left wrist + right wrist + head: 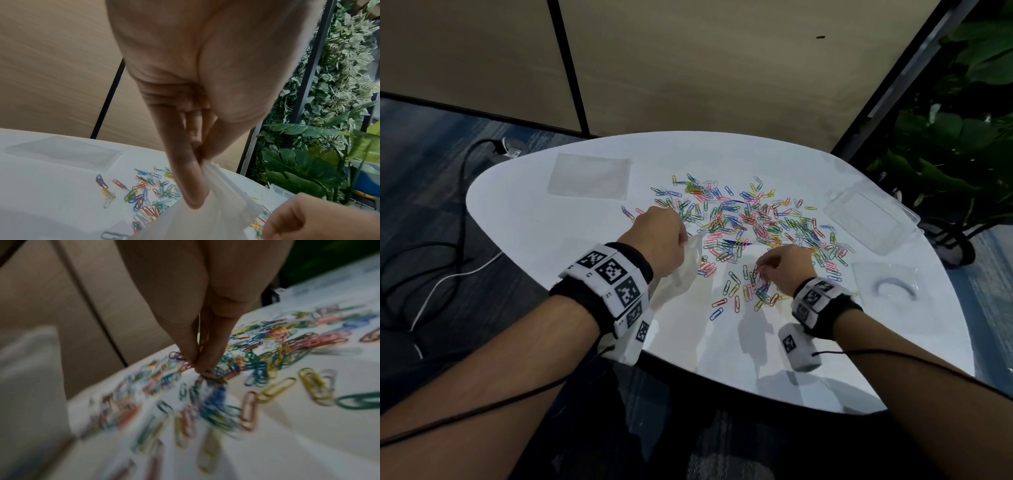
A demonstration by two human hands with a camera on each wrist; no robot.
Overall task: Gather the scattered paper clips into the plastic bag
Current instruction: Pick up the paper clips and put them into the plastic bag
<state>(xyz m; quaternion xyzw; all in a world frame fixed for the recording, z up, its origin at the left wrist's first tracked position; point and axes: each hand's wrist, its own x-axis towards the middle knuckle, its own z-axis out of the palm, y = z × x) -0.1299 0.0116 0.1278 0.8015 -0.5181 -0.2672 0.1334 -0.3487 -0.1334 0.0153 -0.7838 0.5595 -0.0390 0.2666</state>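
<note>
Nearest, lower centre of the head view: right hand low over the table, fingertips bunched in a closed grip, pinching a small cluster of clips from the near edge of the scatter. Right wrist view is blurred; how many clips are pinched cannot be told.

Left of it: left hand raised, thumb and fingers pinching the top edge of the bag. Bag hangs limp toward the table edge, mouth beside the clips. Whether it holds any clips yet cannot be told.

Beyond the hands: main spread of clips, many colours, across the table centre. Most of the task appears to remain.

Far: flat clear sleeve upper left; clear box and another clear packet at right.

Step in hand, as judged: picking up a pinch for the bag. Next move calls for lifting it across to the bag mouth, with the left hand holding that mouth open enough; a loose pinch could drop clips.
</note>
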